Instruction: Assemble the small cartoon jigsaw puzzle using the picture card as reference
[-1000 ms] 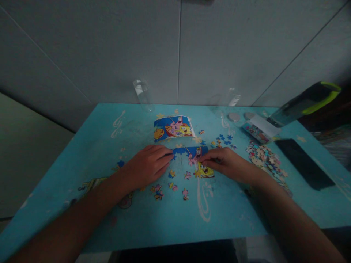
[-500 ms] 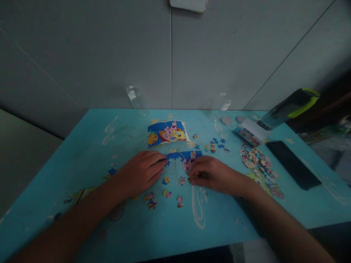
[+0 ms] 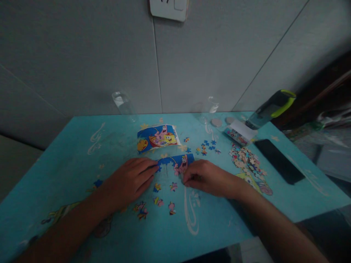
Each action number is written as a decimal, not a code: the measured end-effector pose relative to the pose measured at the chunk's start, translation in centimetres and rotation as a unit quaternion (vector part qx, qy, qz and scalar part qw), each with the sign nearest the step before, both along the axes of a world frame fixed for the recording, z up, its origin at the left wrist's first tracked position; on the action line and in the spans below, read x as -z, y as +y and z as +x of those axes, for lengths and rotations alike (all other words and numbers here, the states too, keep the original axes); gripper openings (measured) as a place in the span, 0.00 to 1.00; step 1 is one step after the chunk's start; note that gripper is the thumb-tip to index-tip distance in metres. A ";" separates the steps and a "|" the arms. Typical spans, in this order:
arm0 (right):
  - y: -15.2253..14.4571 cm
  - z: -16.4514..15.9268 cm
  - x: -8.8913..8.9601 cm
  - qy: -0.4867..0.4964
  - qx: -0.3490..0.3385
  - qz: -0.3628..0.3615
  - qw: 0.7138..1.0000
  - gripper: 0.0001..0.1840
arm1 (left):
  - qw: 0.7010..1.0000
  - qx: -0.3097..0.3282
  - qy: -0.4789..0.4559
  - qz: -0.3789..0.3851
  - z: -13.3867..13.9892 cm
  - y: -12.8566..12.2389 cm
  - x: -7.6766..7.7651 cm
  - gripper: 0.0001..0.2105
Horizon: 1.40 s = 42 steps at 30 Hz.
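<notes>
A partly joined jigsaw puzzle [image 3: 170, 160], a blue strip with a pink figure at its right end, lies on the table between my hands. My left hand [image 3: 138, 177] rests with outstretched fingers, the tips touching the strip's left end. At the lower right of the pink figure, my right hand [image 3: 201, 177] has thumb and fingers pinched together on a small puzzle piece, mostly hidden by the fingers. Loose puzzle pieces [image 3: 172, 208] lie just below the strip. Behind it is the printed reference picture [image 3: 157, 138], showing a yellow and a pink cartoon figure in a boat.
Blue pieces [image 3: 212, 143] and a larger heap of pieces [image 3: 248, 159] lie to the right. Beyond are a black phone-like slab [image 3: 279, 160], a small open box [image 3: 238, 133], a dark bottle [image 3: 267, 109] and round lids [image 3: 216, 122]. Clear containers [image 3: 124, 106] stand by the wall.
The view has shifted, so everything appears further left and a little lower. My right fingers have closed in tighter beside the pink figure; the piece in them shows less. My left hand stays at the strip.
</notes>
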State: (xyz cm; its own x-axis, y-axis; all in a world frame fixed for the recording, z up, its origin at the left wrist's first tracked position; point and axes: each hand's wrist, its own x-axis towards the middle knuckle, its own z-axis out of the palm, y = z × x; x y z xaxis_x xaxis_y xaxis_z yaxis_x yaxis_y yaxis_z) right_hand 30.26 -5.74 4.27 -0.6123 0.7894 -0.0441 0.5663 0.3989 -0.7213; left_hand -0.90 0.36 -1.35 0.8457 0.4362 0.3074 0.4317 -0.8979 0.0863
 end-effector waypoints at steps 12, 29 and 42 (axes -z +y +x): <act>0.9 5.4 -0.2 -0.120 0.134 -0.059 0.982 0.05 | 1.000 -0.001 -0.017 -0.010 0.0 0.1 0.2 0.16; 2.9 12.3 0.6 -0.215 0.356 0.034 0.909 0.10 | 1.000 -0.002 0.001 -0.004 -0.2 0.1 0.4 0.17; 2.9 12.0 1.5 -0.217 0.319 0.039 0.922 0.11 | 1.000 0.001 -0.015 -0.014 -0.1 0.1 0.2 0.16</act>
State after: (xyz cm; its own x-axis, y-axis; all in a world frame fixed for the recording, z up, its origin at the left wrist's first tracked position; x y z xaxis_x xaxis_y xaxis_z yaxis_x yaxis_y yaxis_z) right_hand 42.24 -2.80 2.81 0.0390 0.9939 -0.1031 0.9321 -0.0733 -0.3548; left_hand -1.00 0.51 -1.51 0.8373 0.4425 0.3211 0.4257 -0.8962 0.1248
